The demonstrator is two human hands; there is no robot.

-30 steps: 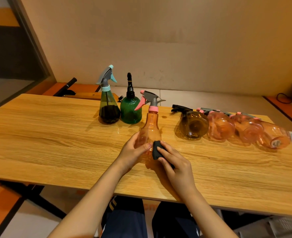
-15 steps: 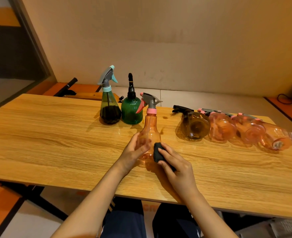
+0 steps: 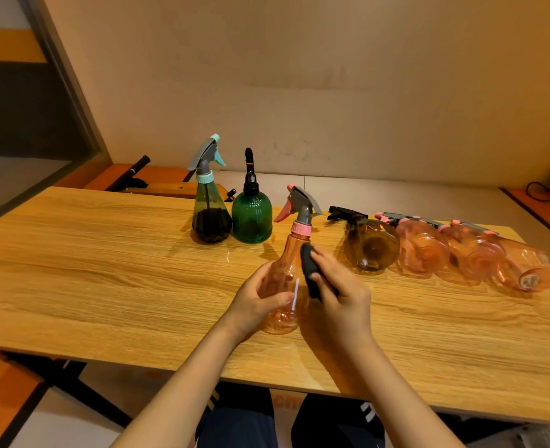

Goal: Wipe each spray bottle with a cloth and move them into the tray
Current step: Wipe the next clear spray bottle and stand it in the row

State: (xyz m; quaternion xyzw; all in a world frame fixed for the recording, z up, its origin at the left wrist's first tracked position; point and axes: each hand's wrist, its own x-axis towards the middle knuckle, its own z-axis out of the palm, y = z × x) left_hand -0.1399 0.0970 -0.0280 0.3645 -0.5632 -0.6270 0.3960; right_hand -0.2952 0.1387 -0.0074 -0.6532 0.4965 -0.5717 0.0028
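Orange bottle point(image 3: 285, 279), tilted — left hand point(image 3: 254, 305) clamped round it, right hand point(image 3: 338, 295) pinching black cloth point(image 3: 309, 270) — smooth plastic may slip onto worktop point(image 3: 105, 270).

surface: wooden table point(image 3: 105, 270) | upright: two green bottles point(image 3: 210, 218) | lying: four bottles point(image 3: 425, 250)

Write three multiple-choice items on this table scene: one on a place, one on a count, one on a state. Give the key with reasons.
1. Where does the round dark-green plastic bottle stand?
A. right of the teal-capped cone bottle
B. among the lying bottles
C. at the near edge

2. How many bottles lie on their sides?
A. two
B. four
C. six

3. The clear orange spray bottle with the pink collar is:
A. lying flat
B. held tilted
C. capless

Key: 1 A, they stand side by side. 2 B, one amber and three pink. 3 B, the left hand grips it while the right hand presses the dark cloth on it.
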